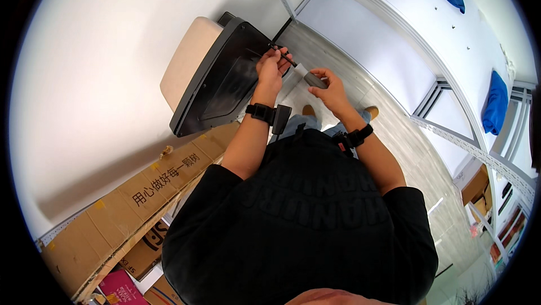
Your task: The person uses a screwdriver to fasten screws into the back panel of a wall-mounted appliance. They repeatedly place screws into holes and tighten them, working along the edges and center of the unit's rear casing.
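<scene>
On my feed, the right hand is closed around the grey handle of a slim screwdriver-like tool with a pale collar and a dark metal shaft. The handle sits between the thumb and curled fingers, and the shaft points away, up and to the left, toward the left hand. I see that hand with its fingers bent about the far part of the shaft; whether they pinch it or only rest by it, I cannot tell.

The left hand is right beside the upper right edge of a large black plastic panel with rounded corners, backed by a smooth beige shell. I have this piece tilted beside the white wall, to the left of both hands; the right hand is apart from it. The shaft's tip is by the panel's edge, but I can't make out whether it touches.

Below the panel I see a long brown cardboard box. A black strapped device is on the left wrist, another on the right wrist. Grey flooring shows beyond the hands.
</scene>
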The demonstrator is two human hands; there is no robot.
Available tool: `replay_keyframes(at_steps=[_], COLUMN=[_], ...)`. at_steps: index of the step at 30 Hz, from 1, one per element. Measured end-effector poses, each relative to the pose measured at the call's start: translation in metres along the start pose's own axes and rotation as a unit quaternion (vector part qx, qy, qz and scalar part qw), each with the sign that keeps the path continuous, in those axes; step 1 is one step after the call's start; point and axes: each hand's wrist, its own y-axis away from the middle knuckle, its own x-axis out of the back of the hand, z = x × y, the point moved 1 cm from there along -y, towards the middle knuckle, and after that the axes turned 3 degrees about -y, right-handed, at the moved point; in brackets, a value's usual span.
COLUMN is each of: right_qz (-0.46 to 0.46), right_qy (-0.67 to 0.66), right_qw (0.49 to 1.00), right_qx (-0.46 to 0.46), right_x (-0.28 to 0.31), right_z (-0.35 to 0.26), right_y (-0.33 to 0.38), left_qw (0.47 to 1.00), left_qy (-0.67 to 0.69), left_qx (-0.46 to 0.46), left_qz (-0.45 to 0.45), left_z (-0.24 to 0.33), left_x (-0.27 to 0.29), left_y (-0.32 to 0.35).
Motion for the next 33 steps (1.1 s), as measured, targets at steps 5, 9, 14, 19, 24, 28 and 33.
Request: replay_keyframes(at_steps=[5,9,14,19,24,28,33], right_qz=[-0.004,-0.006,0.001,0.021,0.102,0.154,0.195], right_qy=[-0.011,-0.027,-0.101,-0.160,-0.200,-0.262,-0.311], right_qw=[1.000,1.000,0.994,0.986,0.974,0.951,0.925], right_qx=[0.011,0.003,-0.035,-0.048,0.017,0.061,0.097], right_x=[0.004,0.009,0.032,0.090,0.167,0.235,0.316], right_z=[0.002,0.001,-0.010,-0.032,-0.050,-0.070,-0.086], right_y=[0.001,0.004,0.023,0.059,0.109,0.155,0.201], left_qw=[1.000,0.999,0.998,0.978,0.957,0.917,0.886], left_qy=[0.012,0.034,-0.011,-0.122,-0.120,-0.186,-0.254], left_qx=[0.011,0.031,0.025,0.000,0.030,0.037,-0.054], left_qz=[-0.016,-0.024,-0.062,-0.168,-0.263,-0.350,-0.384], left_z=[0.000,0.001,0.004,-0.008,-0.035,-0.058,-0.088], left_x=[0.005,0.005,-0.015,-0.069,-0.165,-0.257,-0.359], left_y=[-0.002,0.002,0.022,0.035,0.061,0.080,0.105])
